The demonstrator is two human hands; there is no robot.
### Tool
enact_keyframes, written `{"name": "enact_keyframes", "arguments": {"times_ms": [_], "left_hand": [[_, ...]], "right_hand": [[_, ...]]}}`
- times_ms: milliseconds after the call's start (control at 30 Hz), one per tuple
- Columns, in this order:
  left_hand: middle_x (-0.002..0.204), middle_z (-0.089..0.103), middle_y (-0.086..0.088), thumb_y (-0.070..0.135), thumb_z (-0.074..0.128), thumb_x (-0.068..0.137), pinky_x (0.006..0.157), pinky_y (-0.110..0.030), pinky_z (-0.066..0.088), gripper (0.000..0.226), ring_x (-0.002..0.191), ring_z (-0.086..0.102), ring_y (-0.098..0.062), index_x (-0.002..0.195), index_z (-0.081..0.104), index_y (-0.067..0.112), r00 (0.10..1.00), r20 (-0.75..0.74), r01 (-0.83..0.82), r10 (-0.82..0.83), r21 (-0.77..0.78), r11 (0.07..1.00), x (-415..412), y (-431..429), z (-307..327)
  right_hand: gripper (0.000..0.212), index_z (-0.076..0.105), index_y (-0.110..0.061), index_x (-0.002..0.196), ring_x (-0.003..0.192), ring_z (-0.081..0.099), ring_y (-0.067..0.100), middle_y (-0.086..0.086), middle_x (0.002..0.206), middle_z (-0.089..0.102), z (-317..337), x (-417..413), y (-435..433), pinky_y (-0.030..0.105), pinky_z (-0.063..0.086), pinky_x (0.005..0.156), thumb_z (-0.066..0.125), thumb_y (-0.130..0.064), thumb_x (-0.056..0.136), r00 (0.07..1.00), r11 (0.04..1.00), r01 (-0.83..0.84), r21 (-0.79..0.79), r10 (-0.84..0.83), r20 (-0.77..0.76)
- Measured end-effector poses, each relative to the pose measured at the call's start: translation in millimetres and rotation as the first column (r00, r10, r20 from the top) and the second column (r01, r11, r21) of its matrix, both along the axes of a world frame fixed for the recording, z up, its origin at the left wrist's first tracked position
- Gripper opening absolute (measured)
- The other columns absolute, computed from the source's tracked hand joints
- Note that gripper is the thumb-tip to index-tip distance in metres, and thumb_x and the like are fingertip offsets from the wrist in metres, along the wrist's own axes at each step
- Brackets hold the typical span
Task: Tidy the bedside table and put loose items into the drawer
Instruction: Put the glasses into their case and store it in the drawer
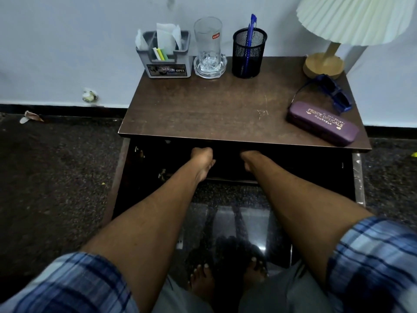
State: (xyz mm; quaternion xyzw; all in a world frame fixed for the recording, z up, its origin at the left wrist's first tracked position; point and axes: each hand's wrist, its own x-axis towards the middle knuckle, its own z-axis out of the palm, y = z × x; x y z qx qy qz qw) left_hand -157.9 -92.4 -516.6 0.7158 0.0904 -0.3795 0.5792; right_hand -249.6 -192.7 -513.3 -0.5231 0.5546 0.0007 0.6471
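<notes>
Drawer [293, 164] under front edge of table [203, 109], left grip [203, 158] curled on its top, right grip [248, 159] alongside, fingers hidden so cannot tell, spectacle case [322, 123] near right edge.

Home, bdrm corner. Small dark wood bench [214, 105] against plain pale wall [67, 41] w/ dark skirting. On it: lamp [352, 21] w/ pleated shade, purple specs case [322, 123], blue sunglasses [334, 91], drinking glass [208, 39], mesh pen cup [249, 53] & grey desk tidy [164, 55] w/ paper slips. Dark speckled stone floor [56, 166]; person's bare feet [203, 279], checked sleeves [79, 283], all domestic.
</notes>
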Motion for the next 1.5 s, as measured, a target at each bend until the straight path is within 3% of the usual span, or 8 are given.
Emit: {"name": "enact_keyframes", "arguments": {"times_ms": [133, 300, 400, 533, 633, 933, 1233, 1500], "left_hand": [[0.123, 0.065, -0.016, 0.007, 0.044, 0.099, 0.077, -0.028, 0.053, 0.037, 0.088, 0.062, -0.02, 0.136, 0.052, 0.005, 1.0, -0.009, 0.003, -0.003, 0.005, 1.0, -1, 5, 4], [0.084, 0.061, -0.013, 0.007, 0.051, 0.098, 0.069, -0.029, 0.054, 0.034, 0.073, 0.063, -0.021, 0.131, 0.051, -0.004, 1.0, 0.015, 0.025, -0.025, 0.017, 1.0, -15, 10, 21], [0.094, 0.065, -0.015, 0.009, 0.054, 0.099, 0.064, -0.027, 0.051, 0.034, 0.076, 0.064, -0.022, 0.13, 0.051, -0.003, 0.997, 0.02, 0.069, -0.069, 0.004, 0.998, -28, 14, 35], [0.096, 0.066, -0.011, 0.011, 0.054, 0.099, 0.064, -0.025, 0.051, 0.008, 0.067, 0.061, -0.016, 0.098, 0.062, 0.011, 0.992, 0.045, 0.123, -0.122, -0.02, 0.992, -42, 25, 54], [0.083, 0.067, -0.003, 0.012, 0.057, 0.098, 0.071, -0.026, 0.053, 0.017, 0.069, 0.063, -0.015, 0.082, 0.063, 0.018, 0.982, 0.085, 0.17, -0.168, -0.018, 0.985, -50, 37, 65], [0.08, 0.071, -0.002, 0.007, 0.054, 0.097, 0.068, -0.023, 0.053, 0.019, 0.066, 0.063, -0.012, 0.089, 0.067, 0.018, 0.936, 0.21, 0.303, -0.284, -0.068, 0.95, -77, 45, 126], [0.085, 0.071, -0.003, 0.008, 0.054, 0.097, 0.069, -0.022, 0.051, 0.018, 0.072, 0.063, -0.012, 0.089, 0.066, 0.019, 0.896, 0.287, 0.397, -0.339, -0.175, 0.901, -112, -4, 172], [0.079, 0.064, -0.003, 0.005, 0.053, 0.098, 0.059, -0.019, 0.049, 0.02, 0.064, 0.058, -0.01, 0.087, 0.065, 0.017, 0.868, 0.338, 0.437, -0.364, -0.171, 0.883, -129, -46, 173]], "right_hand": [[0.048, 0.038, -0.006, 0.154, 0.145, 0.039, 0.029, 0.011, 0.16, 0.037, -1, 7, 8, 0.031, 0.033, 0.116, 0.044, -0.016, 0.108, 0.997, 0.993, 0.055, -0.107, -0.05, 0.051], [0.045, 0.054, 0.0, 0.142, 0.129, 0.058, 0.029, 0.014, 0.145, 0.057, 15, -4, 19, 0.029, 0.048, 0.094, 0.056, -0.021, 0.102, 0.995, 0.977, 0.099, -0.187, -0.095, 0.031], [0.034, 0.066, 0.003, 0.122, 0.103, 0.071, 0.032, 0.018, 0.12, 0.071, 26, -13, 28, 0.032, 0.055, 0.078, 0.068, -0.015, 0.093, 0.998, 0.987, 0.047, -0.154, -0.039, 0.056], [0.019, 0.068, -0.004, 0.093, 0.066, 0.065, 0.023, 0.014, 0.09, 0.072, 50, -30, 40, 0.031, 0.052, 0.059, 0.076, -0.021, 0.089, 0.986, 0.988, -0.096, -0.117, 0.11, 0.123], [0.019, 0.072, -0.007, 0.093, 0.063, 0.062, 0.022, 0.01, 0.083, 0.072, 70, -47, 48, 0.026, 0.048, 0.053, 0.076, -0.025, 0.089, 0.969, 0.97, -0.206, -0.132, 0.221, 0.111], [0.012, 0.07, -0.013, 0.099, 0.062, 0.061, 0.015, 0.006, 0.084, 0.07, 134, -86, 44, 0.022, 0.046, 0.054, 0.067, -0.024, 0.096, 0.94, 0.937, -0.193, -0.292, 0.262, 0.22], [0.021, 0.072, 0.0, 0.103, 0.07, 0.062, 0.017, 0.01, 0.085, 0.073, 178, -130, -3, 0.022, 0.049, 0.056, 0.068, -0.019, 0.096, 0.931, 0.867, -0.128, -0.482, 0.273, 0.244], [0.009, 0.078, -0.015, 0.085, 0.085, 0.072, 0.013, -0.003, 0.085, 0.077, 178, -153, -63, 0.031, 0.057, 0.081, 0.078, -0.024, 0.086, 0.981, 0.705, 0.047, -0.708, 0.102, 0.166]]}}
